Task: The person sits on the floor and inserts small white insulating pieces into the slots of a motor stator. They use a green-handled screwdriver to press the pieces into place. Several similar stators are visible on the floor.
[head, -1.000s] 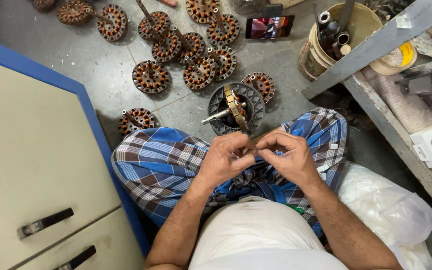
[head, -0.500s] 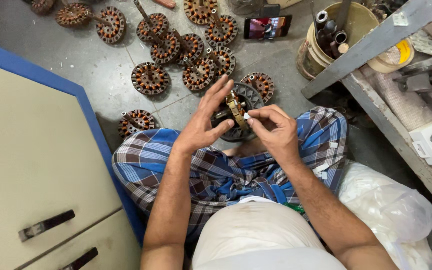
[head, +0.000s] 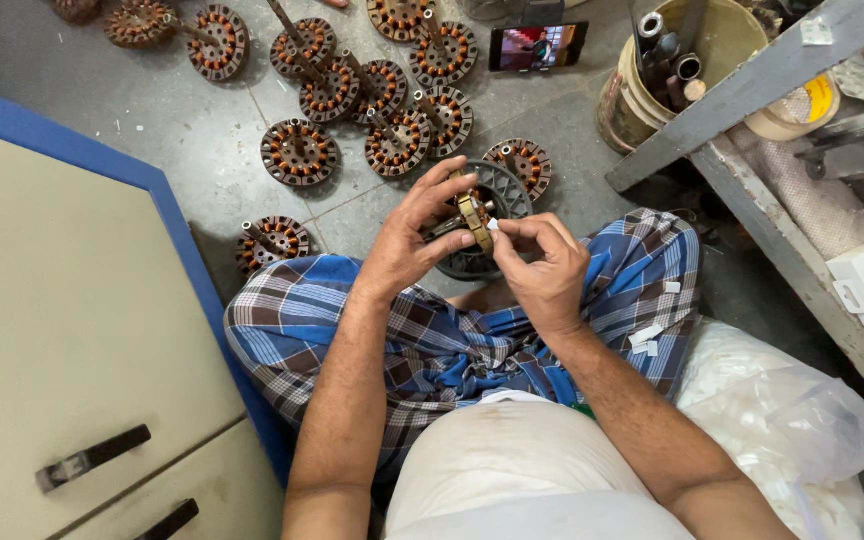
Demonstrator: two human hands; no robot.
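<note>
So the person's sitting cross-legged on the floor with a stator core (head: pixel 474 222) held up in the left hand (head: pixel 414 243), fingers curled around it, just above the dark round motor housing (head: pixel 492 225) by the knees. The right hand (head: pixel 542 265) is pinching a small white slip (head: pixel 493 225) right against the core's edge. Looks like early-to-middle going: I'd guess one core in hand, while a dozen or so wound stators (head: pixel 372 100) lie spread on the floor. Container-wise, the yellowish bucket (head: pixel 642 105) holds metal tubes and rods, and a clear plastic bag (head: pixel 782 430) sits by the right hip, contents unclear.
</note>
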